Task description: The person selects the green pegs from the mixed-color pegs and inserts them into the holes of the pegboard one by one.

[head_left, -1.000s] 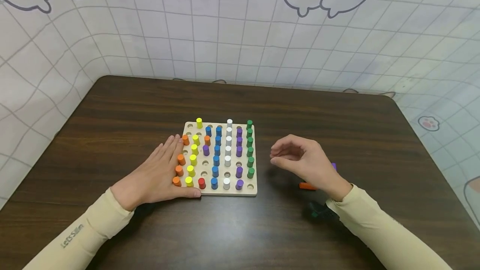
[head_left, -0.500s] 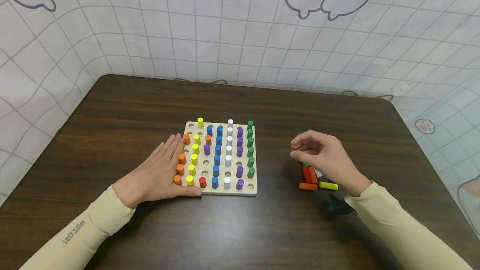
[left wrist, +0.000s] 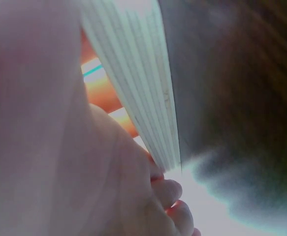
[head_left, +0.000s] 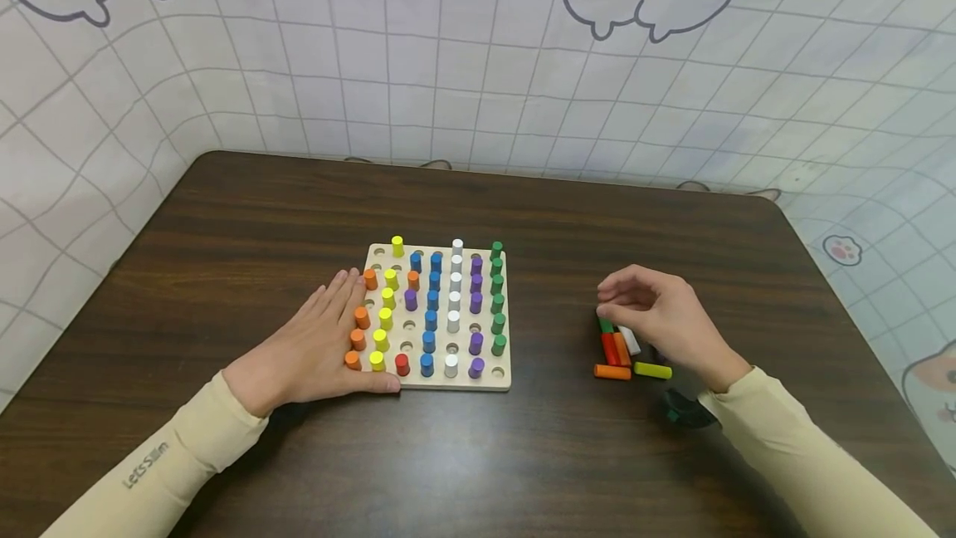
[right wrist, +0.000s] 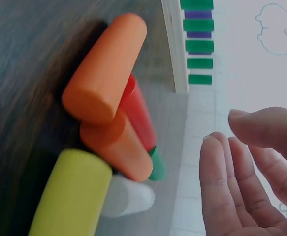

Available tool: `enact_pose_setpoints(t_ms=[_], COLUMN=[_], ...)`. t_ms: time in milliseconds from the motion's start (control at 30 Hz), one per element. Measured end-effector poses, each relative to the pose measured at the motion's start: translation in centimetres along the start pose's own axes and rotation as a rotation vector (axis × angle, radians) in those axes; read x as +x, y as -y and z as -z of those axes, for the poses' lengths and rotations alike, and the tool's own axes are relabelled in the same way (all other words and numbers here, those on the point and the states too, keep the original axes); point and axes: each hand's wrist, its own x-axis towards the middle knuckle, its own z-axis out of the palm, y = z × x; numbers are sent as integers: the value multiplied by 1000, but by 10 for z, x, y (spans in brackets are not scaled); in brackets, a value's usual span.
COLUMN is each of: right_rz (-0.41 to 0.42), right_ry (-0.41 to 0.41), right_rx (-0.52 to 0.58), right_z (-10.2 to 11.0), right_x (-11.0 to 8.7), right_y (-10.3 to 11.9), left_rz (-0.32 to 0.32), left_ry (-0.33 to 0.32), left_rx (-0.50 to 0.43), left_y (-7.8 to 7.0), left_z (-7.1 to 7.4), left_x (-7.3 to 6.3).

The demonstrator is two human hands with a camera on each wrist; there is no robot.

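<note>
A square wooden pegboard [head_left: 441, 380] stands on the table with coloured pegs upright in its holes. My left hand [head_left: 302, 351] rests along its left edge, fingers straight and thumb at the near left corner. In the left wrist view, the board's side [left wrist: 138, 78] runs beside the palm. Off to the right, my right hand [head_left: 660, 314] hovers over a small group of loose pegs. Its thumb and fingers are bent gently and apart, with nothing between them. Below it lie an orange peg [head_left: 612, 372], a yellow peg [head_left: 653, 370], a red peg [right wrist: 138, 110], a white peg [head_left: 630, 340] and a green peg [right wrist: 157, 164].
The dark wooden table [head_left: 463, 463] extends around the board on all sides. Behind it hangs a white grid-patterned cloth [head_left: 448, 65]. A dark strap-like item [head_left: 683, 409] shows beneath the right wrist.
My right hand has moved rightward, away from the board's side, to above the loose pegs, which now show more. The left hand has stayed on the board's edge.
</note>
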Motion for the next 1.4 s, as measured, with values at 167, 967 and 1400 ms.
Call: enact_pose_setpoints(t_ms=[167,967,1400], right_rz=[-27,-50,-47], right_ry=[1,-17,16], right_rx=[-30,-129,-92], right_z=[2,-2,-4], right_x=[1,9,10], right_y=[-6,-14,-10], left_rz=[0,1,1], left_ry=[-3,-3,8], left_rx=[-2,-15,-12], left_y=[0,0,1], left_z=[0,0,1], left_x=[-1,-3,-2])
